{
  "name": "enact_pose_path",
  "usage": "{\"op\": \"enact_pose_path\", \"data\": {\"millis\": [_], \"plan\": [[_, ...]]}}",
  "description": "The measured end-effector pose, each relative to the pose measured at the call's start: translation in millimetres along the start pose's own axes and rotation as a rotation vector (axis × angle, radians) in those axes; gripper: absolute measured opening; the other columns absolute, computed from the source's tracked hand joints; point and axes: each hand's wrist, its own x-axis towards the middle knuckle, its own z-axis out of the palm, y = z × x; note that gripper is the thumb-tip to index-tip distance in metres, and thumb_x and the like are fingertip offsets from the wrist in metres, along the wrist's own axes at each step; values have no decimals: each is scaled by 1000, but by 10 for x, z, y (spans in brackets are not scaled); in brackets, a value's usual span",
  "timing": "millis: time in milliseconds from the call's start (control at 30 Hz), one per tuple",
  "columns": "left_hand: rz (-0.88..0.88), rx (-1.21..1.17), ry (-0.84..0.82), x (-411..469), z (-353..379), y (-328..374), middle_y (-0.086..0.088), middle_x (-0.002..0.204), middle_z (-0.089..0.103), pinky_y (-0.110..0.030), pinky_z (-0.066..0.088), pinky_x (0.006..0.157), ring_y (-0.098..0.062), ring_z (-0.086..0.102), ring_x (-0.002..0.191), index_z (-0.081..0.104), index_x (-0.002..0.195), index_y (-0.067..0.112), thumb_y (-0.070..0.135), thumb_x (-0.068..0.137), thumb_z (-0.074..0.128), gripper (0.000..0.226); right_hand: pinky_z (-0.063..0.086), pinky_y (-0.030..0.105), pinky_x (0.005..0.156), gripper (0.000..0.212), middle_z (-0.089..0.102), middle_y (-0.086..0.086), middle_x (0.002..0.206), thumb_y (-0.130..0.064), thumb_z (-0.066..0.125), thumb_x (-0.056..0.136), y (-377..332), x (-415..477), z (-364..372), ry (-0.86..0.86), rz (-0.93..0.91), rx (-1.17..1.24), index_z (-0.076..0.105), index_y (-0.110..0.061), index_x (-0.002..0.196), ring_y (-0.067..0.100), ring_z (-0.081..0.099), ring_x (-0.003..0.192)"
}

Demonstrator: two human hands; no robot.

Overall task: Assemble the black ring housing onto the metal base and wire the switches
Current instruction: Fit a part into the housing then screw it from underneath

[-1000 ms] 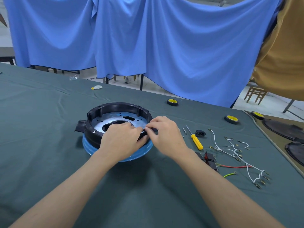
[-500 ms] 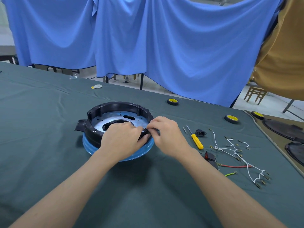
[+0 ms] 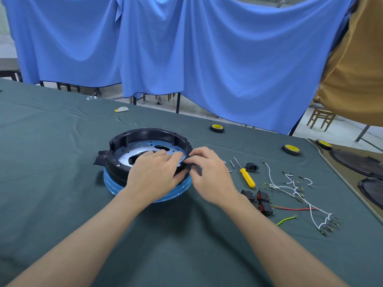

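The black ring (image 3: pixel 145 135) sits mid-table on the blue-wrapped metal base (image 3: pixel 132 153), whose silvery plate with dark cut-outs shows inside it. The left hand (image 3: pixel 153 172) grips the ring's near rim, fingers curled over it. The right hand (image 3: pixel 209 172) pinches the rim just beside. Switches (image 3: pixel 263 200) and wires (image 3: pixel 290 188) lie to the right.

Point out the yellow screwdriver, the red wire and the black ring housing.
yellow screwdriver (image 3: pixel 247 177): head view, on its handle.
red wire (image 3: pixel 294 208): head view, mid-length.
black ring housing (image 3: pixel 149 134): head view, far wall.
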Motion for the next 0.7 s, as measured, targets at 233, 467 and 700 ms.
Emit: {"op": "enact_pose_path", "data": {"millis": [233,467,700], "plan": [[52,119,136,-63,22,154,1,60,57,-35,42,56,-24,56,60,65,79,12,28,92,60,21,42,31,91,34,53,-13,117,-10,53,87,5,-18,-43,-114,101,22,69,-27,112,9,42,112],[6,95,47,-110,23,208,2,54,56,-31,37,48,-23,56,50,68,85,14,31,81,74,18,52,43,94,30,64,-8,103,-2,58,83,-104,-24,-88,34,757,888,67,-22,103,9,58,93],[-6,78,-2,-83,-14,227,2,47,51,-25,28,44,-21,51,39,67,74,13,31,62,90,32,50,51,90,18,67,-5,55,2,57,83,-100,-63,-43,97,983,1405,60,-11,95,23,60,77]]}}
